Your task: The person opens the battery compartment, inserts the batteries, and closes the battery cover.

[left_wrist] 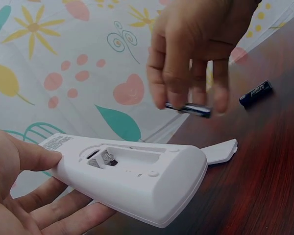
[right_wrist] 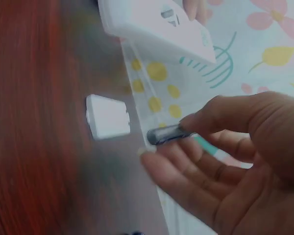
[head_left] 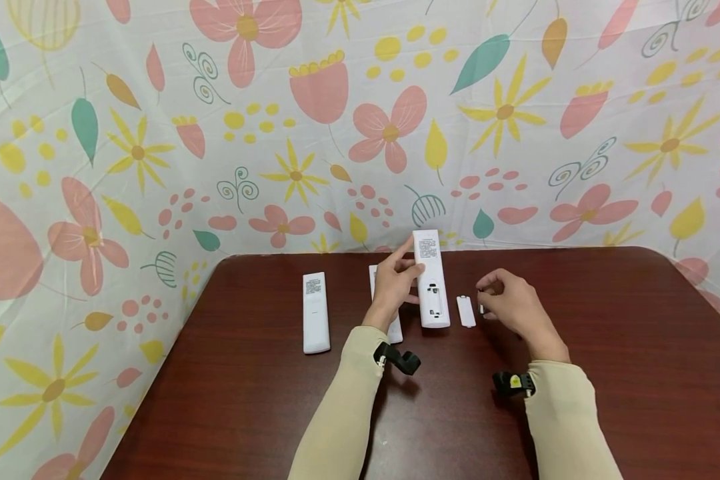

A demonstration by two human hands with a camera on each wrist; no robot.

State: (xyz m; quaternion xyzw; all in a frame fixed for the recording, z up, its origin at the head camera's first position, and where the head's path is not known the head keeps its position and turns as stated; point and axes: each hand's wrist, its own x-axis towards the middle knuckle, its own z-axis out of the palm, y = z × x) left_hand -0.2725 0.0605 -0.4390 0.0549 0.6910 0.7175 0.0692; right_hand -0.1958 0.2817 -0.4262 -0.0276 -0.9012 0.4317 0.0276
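My left hand (head_left: 391, 283) grips a white remote control (head_left: 433, 273), back side up and tilted above the table. Its battery compartment (left_wrist: 130, 159) lies uncovered, with metal spring contacts showing and no battery inside. To the right of the remote, my right hand (head_left: 513, 300) pinches a small dark cylindrical battery (right_wrist: 167, 134) between thumb and fingers. The white battery cover (head_left: 466, 311) lies on the table between the remote and my right hand. A second battery (left_wrist: 256, 94) rests on the table beyond the cover in the left wrist view.
Another white remote (head_left: 316, 313) lies back side up at the left. A further remote (head_left: 395, 331) is partly hidden beneath my left hand and wrist. The dark red wooden table (head_left: 246, 400) ends at a flower-patterned cloth (head_left: 330, 153) behind.
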